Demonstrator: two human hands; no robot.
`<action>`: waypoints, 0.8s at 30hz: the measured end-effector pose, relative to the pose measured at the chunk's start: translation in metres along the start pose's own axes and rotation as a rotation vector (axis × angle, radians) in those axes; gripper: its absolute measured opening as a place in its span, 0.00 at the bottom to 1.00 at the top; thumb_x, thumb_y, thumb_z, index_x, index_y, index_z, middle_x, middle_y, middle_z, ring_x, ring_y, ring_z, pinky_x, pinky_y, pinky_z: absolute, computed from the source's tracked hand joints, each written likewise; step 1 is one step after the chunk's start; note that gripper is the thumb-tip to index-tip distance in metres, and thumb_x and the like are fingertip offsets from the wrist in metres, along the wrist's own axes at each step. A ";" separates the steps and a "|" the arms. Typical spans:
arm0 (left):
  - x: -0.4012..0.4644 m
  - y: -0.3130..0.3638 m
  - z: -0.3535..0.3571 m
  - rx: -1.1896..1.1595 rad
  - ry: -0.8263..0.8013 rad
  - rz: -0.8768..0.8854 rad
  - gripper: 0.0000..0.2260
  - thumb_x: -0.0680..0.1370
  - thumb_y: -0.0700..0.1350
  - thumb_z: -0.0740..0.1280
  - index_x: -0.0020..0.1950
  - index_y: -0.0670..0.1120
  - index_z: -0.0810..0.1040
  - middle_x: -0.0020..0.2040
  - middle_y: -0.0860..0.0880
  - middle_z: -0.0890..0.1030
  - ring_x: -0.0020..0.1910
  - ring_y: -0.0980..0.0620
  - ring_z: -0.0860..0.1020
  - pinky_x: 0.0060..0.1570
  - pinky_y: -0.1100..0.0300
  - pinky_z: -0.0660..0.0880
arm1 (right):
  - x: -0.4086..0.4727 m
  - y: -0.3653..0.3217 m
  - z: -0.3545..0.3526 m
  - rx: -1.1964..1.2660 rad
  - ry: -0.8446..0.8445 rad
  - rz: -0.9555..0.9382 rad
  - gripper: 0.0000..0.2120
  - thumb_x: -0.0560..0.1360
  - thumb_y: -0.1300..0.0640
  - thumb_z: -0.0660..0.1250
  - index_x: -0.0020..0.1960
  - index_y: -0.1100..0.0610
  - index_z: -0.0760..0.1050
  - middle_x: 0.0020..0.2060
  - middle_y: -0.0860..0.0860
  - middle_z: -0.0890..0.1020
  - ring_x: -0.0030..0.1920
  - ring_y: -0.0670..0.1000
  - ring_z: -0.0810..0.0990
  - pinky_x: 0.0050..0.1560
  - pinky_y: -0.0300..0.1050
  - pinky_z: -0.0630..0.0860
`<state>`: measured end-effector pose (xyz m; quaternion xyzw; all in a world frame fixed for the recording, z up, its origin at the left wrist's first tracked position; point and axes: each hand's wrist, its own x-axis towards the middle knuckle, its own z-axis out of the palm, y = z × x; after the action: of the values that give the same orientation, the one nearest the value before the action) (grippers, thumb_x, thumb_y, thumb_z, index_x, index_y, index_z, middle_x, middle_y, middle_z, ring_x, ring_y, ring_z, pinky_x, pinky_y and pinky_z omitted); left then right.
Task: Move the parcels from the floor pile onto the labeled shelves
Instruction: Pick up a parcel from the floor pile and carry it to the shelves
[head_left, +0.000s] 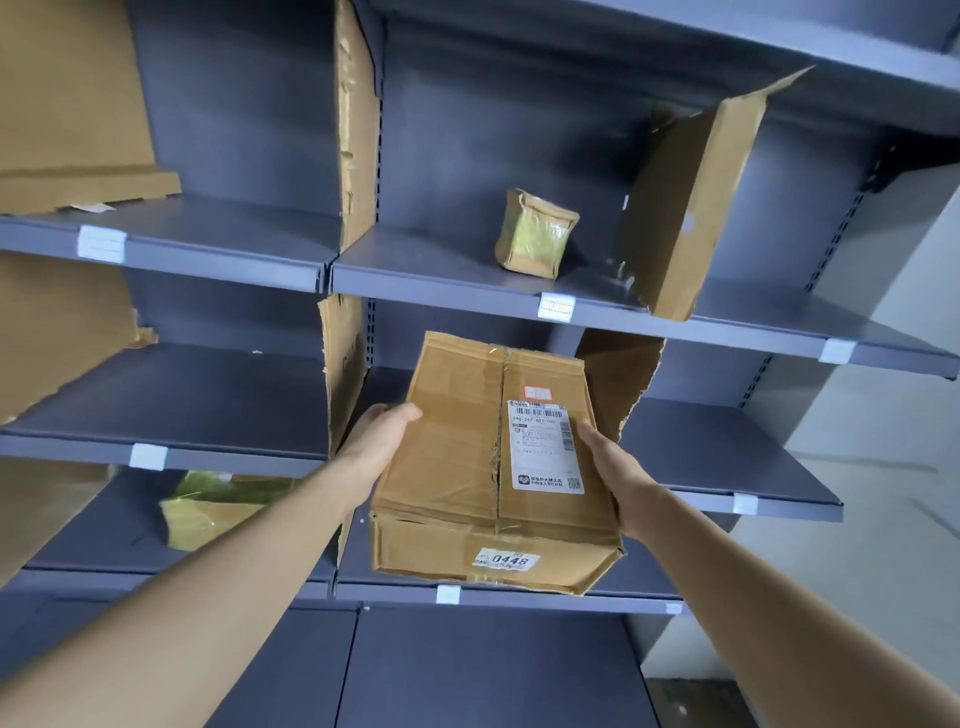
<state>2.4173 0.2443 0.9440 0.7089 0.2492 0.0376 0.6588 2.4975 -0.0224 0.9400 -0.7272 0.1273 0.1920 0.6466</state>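
A worn brown cardboard parcel (457, 467) with a white shipping label and a "0448" sticker is held up in front of the middle shelf (727, 467) of a grey metal rack. My left hand (376, 441) grips its left side, thumb on top. My right hand (615, 475) grips its right side. The parcel's far end points into the shelf bay between two cardboard dividers (343, 374). A small taped parcel (537, 234) stands on the shelf above. A yellow-green bag parcel (208, 509) lies on the lower left shelf.
White label tags (556, 305) are clipped to the shelf fronts. A tall cardboard divider (685, 208) leans on the upper shelf at right. More cardboard sheets (67, 104) fill the left bays. A pale wall and floor (883, 467) lie to the right of the rack.
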 end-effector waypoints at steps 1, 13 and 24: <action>0.006 0.003 0.001 -0.001 -0.003 -0.003 0.29 0.68 0.61 0.65 0.68 0.52 0.73 0.63 0.47 0.78 0.60 0.44 0.77 0.65 0.44 0.71 | 0.010 -0.002 0.001 0.008 -0.004 0.004 0.28 0.77 0.32 0.63 0.63 0.53 0.80 0.53 0.55 0.87 0.54 0.59 0.85 0.62 0.59 0.78; 0.116 0.028 0.024 -0.163 -0.007 -0.094 0.30 0.60 0.58 0.69 0.59 0.47 0.81 0.60 0.43 0.81 0.58 0.42 0.79 0.63 0.48 0.71 | 0.121 -0.052 0.009 0.140 -0.201 -0.037 0.19 0.81 0.48 0.61 0.64 0.58 0.80 0.53 0.58 0.87 0.53 0.60 0.86 0.56 0.53 0.81; 0.175 0.038 0.051 -0.047 0.154 -0.059 0.18 0.78 0.46 0.69 0.68 0.48 0.76 0.67 0.47 0.76 0.67 0.44 0.73 0.68 0.54 0.66 | 0.209 -0.066 0.019 0.129 -0.194 -0.015 0.17 0.81 0.49 0.62 0.62 0.57 0.82 0.52 0.58 0.87 0.55 0.60 0.86 0.63 0.55 0.79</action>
<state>2.6016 0.2679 0.9258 0.6806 0.3189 0.0787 0.6549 2.7110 0.0184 0.9038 -0.6631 0.0706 0.2481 0.7027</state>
